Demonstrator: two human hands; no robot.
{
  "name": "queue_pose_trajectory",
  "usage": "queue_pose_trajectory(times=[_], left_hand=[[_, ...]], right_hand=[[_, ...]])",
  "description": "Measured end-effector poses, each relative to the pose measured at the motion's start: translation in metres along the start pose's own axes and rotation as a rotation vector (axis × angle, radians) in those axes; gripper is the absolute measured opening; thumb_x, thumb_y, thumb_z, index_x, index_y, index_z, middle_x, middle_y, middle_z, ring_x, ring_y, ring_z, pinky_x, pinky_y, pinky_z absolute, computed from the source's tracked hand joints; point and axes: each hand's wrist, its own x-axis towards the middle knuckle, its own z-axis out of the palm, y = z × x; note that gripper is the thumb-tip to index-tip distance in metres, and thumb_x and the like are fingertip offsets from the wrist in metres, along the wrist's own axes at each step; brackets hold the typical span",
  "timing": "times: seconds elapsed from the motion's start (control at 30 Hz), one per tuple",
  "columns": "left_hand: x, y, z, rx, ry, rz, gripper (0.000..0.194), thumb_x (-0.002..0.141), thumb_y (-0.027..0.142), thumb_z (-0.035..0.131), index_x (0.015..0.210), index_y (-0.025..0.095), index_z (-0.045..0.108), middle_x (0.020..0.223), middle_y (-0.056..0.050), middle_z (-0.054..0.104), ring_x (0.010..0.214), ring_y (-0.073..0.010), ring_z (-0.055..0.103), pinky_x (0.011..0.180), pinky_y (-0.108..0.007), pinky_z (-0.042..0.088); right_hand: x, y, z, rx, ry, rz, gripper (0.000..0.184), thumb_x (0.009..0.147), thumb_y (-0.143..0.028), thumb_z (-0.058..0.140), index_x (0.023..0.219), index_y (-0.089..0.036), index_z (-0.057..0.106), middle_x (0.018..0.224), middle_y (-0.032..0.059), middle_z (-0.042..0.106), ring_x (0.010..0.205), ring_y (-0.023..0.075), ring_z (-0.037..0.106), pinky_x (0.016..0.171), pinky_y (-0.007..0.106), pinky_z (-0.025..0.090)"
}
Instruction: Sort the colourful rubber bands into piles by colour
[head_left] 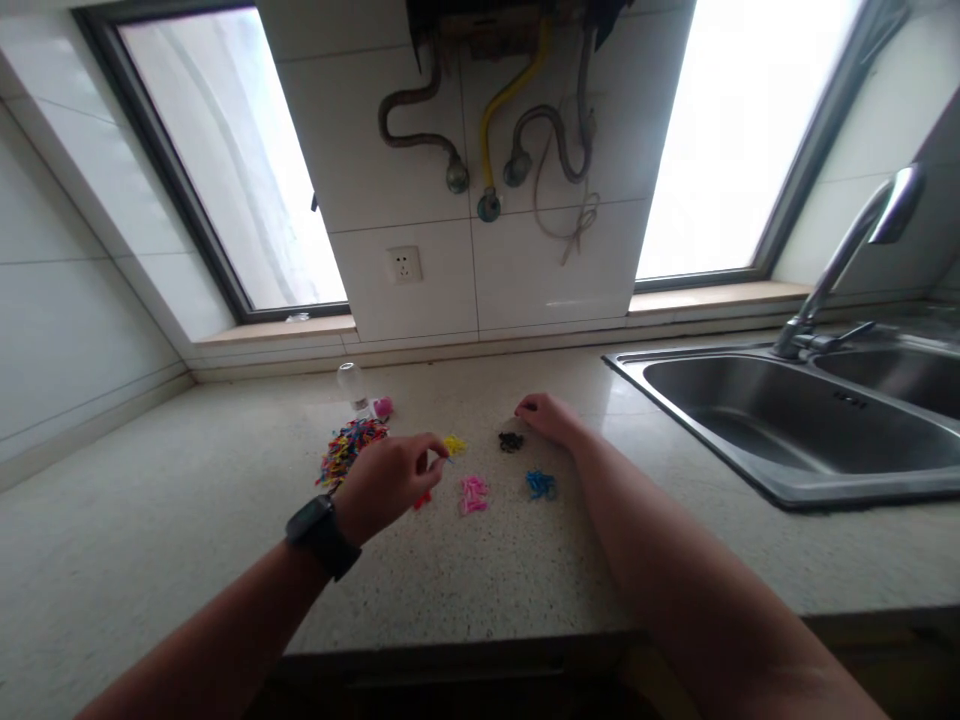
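My left hand (397,472), with a dark watch on its wrist, reaches over the counter with thumb and forefinger pinched on what looks like a small blue piece (450,460). It partly covers a mixed pile of small coloured pieces (346,448) and a few red pieces (422,499). Just beyond its fingertips lies a yellow heap (454,444). My right hand (546,414) rests behind the black heap (511,441), fingers curled together; whatever they hold is too small to make out. Pink pieces (474,494) and blue pieces (540,485) lie in separate heaps nearer me.
A clear small bottle (349,382) and a pink cap-like item (383,407) stand behind the mixed pile. On the right a steel sink (697,470) with a faucet (840,255) is set into the speckled counter (480,590). Pipes (491,120) and a socket (405,264) are on the tiled wall.
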Motion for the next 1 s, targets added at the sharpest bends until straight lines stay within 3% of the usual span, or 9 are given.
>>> queue_pose_trajectory(times=[0.17,0.4,0.8,1.0], left_hand=[[0.024,0.052,0.036,-0.019,-0.161,0.105,0.018,0.086,0.032,0.057,0.095,0.026,0.072,0.072,0.001,0.069,0.064,-0.0134,0.061,0.059,-0.025,0.036],[0.042,0.069,0.065,0.104,-0.209,0.156,0.020,0.084,0.037,0.057,0.094,0.028,0.072,0.078,-0.002,0.071,0.072,-0.0202,0.066,0.060,-0.028,0.041],[0.034,0.075,0.058,0.104,-0.181,0.151,0.026,0.090,0.042,0.052,0.096,0.024,0.070,0.074,-0.003,0.069,0.065,-0.0172,0.064,0.057,-0.026,0.038],[-0.005,0.076,0.045,0.045,-0.247,0.419,0.019,0.092,0.035,0.051,0.099,0.026,0.067,0.075,0.000,0.071,0.065,-0.0151,0.064,0.059,-0.026,0.038]], right_hand=[[-0.004,-0.007,-0.005,-0.013,-0.014,0.016,0.028,0.088,-0.041,0.055,0.098,-0.026,0.076,0.095,0.0045,0.075,0.085,0.0202,0.066,0.068,0.026,0.042],[-0.007,-0.007,-0.008,-0.032,-0.023,0.009,0.029,0.088,-0.044,0.054,0.099,-0.028,0.076,0.099,0.0039,0.075,0.088,0.0204,0.066,0.069,0.026,0.042],[-0.006,-0.010,-0.011,-0.044,-0.026,0.006,0.031,0.088,-0.043,0.054,0.102,-0.025,0.076,0.098,0.0063,0.075,0.088,0.0212,0.066,0.067,0.025,0.042],[-0.004,-0.006,-0.008,-0.045,-0.029,0.000,0.031,0.088,-0.042,0.054,0.103,-0.025,0.076,0.100,0.0062,0.075,0.088,0.0208,0.066,0.068,0.025,0.042]])
